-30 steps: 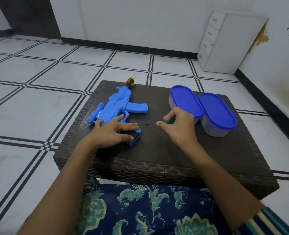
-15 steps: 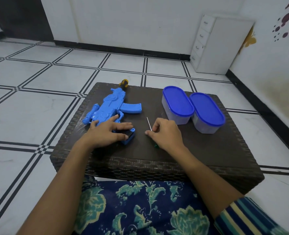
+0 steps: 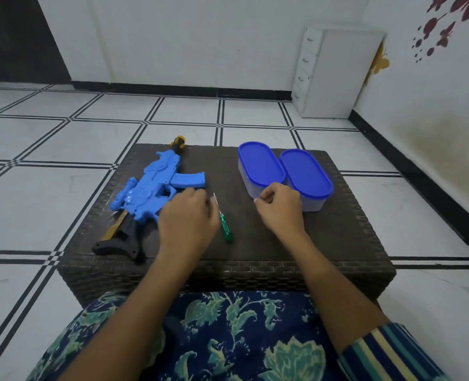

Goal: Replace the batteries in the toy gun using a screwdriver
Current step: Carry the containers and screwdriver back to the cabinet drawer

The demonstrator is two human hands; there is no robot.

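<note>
Covering the grip of the toy gun (image 3: 151,188), the left hand (image 3: 186,221) shows only its back. Its fingers bend down out of sight, so I cannot tell whether they hold the gun or merely rest there. The gun lies flat on the left part of the dark woven table (image 3: 338,229). Its long axis runs from the black stock at the near left to the yellow-and-black muzzle at the far edge, and the magazine juts right. Just right of the left hand lies the screwdriver (image 3: 226,229), green handle near, thin shaft pointing far and slightly left; its tip blurs beside the knuckles. The right hand (image 3: 280,210) has its fingers curled in, thumb against forefinger; whether they pinch anything is too small to tell. It hides the near ends of two blue-lidded containers (image 3: 259,163).
</note>
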